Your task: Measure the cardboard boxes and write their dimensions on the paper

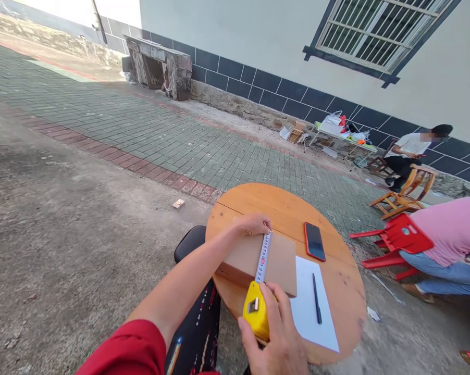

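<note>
A brown cardboard box lies on a round wooden table. My right hand grips a yellow tape measure case at the box's near edge. Its white tape blade runs across the top of the box. My left hand pinches the blade's end down at the box's far edge, fingers closed. A red sleeve covers my left upper arm.
A red-cased phone, a sheet of white paper and a black pen lie on the table right of the box. A person in pink sits on a red chair at right. A black stool stands left of the table.
</note>
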### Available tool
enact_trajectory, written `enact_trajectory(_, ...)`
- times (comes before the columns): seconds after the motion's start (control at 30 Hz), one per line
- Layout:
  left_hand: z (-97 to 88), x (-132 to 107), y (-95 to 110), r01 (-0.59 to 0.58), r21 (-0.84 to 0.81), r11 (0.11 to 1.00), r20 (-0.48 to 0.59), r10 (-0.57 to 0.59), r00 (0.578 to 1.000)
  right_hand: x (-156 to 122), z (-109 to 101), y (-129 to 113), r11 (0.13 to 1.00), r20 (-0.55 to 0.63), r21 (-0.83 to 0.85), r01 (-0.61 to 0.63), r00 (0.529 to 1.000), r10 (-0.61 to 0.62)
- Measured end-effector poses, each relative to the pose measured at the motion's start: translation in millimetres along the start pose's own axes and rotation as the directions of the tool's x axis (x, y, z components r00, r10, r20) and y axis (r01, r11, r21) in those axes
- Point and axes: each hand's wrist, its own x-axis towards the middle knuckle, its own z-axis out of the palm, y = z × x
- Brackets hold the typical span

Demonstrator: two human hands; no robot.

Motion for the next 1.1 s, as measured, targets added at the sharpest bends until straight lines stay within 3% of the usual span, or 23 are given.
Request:
enact_trajectory(0.6, 0.6, 0, 0, -0.034, 0.045, 0.998, 0.025, 0.033, 0.999, -2, 4, 1, 0.999, -0.04, 0.041, -0.011, 0.999, 0.013)
enact_trajectory(0.87, 3.6, 6, -6, 0.002, 0.065, 0.998, 0.072, -0.007, 0.997, 0, 1, -3, 0.999, -0.019, 0.039, -0.02, 1.0, 0.021)
enact_trajectory(1.1, -1.8, 6, -4, -0.025, -0.006, 1.0, 0.054, 0.026, 0.998, 7, -4, -2, 0.998, -0.026, 0.056, -0.028, 0.999, 0.029)
